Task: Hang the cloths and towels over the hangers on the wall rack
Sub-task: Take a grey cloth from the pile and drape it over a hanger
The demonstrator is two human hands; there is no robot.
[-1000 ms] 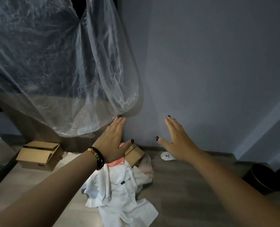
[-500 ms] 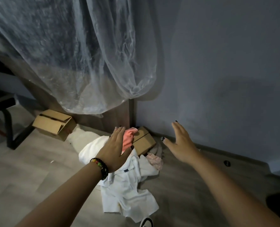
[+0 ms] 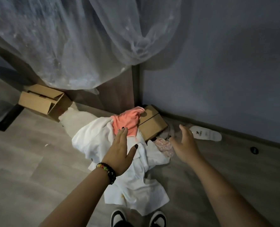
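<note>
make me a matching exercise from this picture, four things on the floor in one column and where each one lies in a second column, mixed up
Things
1. coral-pink cloth
2. pale floral-print cloth
3. open brown cardboard box
4. white plastic bottle

Places
A. lying on its side along the skirting of the blue-grey wall, far right
B. on top of the white heap, draped against the small closed cardboard box
C. by the wooden panel, under the hanging clear plastic sheet, far left
D. on the floor just below the small closed box, near the right hand

Pairs: 1-B, 2-D, 3-C, 4-A
</note>
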